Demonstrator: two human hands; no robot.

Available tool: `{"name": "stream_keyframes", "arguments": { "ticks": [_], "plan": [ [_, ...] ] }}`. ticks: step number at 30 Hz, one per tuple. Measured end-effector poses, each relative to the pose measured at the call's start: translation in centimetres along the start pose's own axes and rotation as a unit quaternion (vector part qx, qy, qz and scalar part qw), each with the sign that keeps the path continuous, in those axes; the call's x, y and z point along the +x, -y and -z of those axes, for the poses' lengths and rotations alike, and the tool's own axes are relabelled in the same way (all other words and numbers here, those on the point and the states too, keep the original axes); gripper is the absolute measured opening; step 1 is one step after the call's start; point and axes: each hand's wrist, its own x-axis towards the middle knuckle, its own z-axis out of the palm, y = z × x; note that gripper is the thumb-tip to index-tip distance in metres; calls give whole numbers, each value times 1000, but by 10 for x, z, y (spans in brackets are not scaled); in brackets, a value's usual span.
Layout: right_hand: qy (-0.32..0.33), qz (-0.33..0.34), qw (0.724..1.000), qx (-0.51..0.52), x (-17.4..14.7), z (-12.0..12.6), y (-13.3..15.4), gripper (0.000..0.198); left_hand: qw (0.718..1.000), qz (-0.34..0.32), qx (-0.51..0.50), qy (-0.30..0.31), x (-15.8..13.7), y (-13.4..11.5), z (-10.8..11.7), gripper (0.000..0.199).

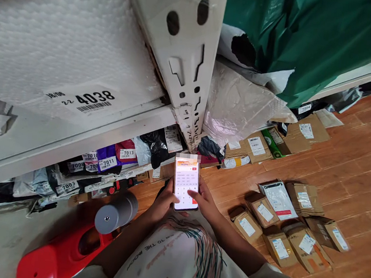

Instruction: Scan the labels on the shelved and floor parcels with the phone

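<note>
A smartphone point(186, 179) with a lit screen is held upright in front of my chest. Its screen shows a number keypad in the lower half, under an orange banner. My left hand point(165, 198) wraps the phone's left edge, thumb over the lower left of the keypad. From the other side my right hand point(206, 199) grips the right edge, its thumb resting on or just above the keypad. The fingers behind the phone are mostly hidden.
White metal shelving with a slotted post point(193, 69) rises ahead, holding a foam-wrapped parcel labelled 4038 point(93, 96) and a green bag point(308, 41). Numbered parcels point(108, 162) fill the lower shelf. Several cardboard boxes point(280, 248) lie on the floor at right; a red plastic object point(54, 253) stands at left.
</note>
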Motion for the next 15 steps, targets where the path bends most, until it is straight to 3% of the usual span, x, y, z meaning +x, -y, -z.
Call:
{"name": "stream_keyframes", "arguments": {
  "ticks": [5,9,15],
  "plan": [
    [-62,-15,998,-3,20,5,1,37,998,-6,-23,63,1,7,3,96],
    [-70,-5,997,-19,24,6,5,43,994,-10,-46,94,2,10,5,96],
    [-91,43,993,-68,9,5,8,45,995,-2,-64,82,-2,5,0,92]
  ]
}}
